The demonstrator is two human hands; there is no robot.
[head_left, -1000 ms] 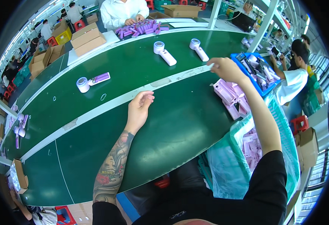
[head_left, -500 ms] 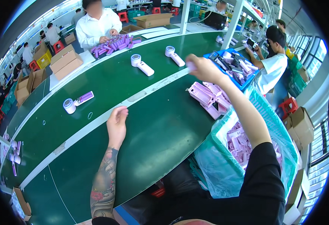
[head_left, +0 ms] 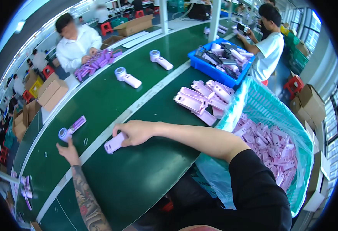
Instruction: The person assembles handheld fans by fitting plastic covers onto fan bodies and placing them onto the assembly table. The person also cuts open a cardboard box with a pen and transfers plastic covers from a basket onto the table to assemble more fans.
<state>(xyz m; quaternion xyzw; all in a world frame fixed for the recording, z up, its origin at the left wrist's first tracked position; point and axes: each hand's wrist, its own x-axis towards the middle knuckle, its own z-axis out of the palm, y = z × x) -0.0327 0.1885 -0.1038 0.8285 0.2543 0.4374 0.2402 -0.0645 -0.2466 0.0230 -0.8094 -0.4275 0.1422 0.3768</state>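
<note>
My right hand (head_left: 137, 133) grips a pale purple plastic handle shell (head_left: 115, 143) just above the near green surface. On the left, my left hand (head_left: 69, 153) reaches over the pale divider strip with thumb and fingers spread. Its fingertips are at the round head of a handheld device (head_left: 64, 134); whether they touch it I cannot tell. That device's handle is uncovered, showing darker purple inside. Farther along the green belt (head_left: 99, 104) lie two similar round-headed devices with pale handles, one (head_left: 128, 78) nearer and another (head_left: 161, 60) beyond it.
Loose purple shells (head_left: 205, 98) are piled beside a blue bin (head_left: 215, 72) of dark and purple parts. At my right stands a lined green crate (head_left: 305, 142) full of shells. Across the belt, a person in white (head_left: 78, 44) handles purple pieces. Upright posts (head_left: 214, 21) stand along the belt.
My right hand has come from beside the blue bin to the middle, now with a shell plainly in it. My left hand has moved left to the uncovered device. The view has shifted.
</note>
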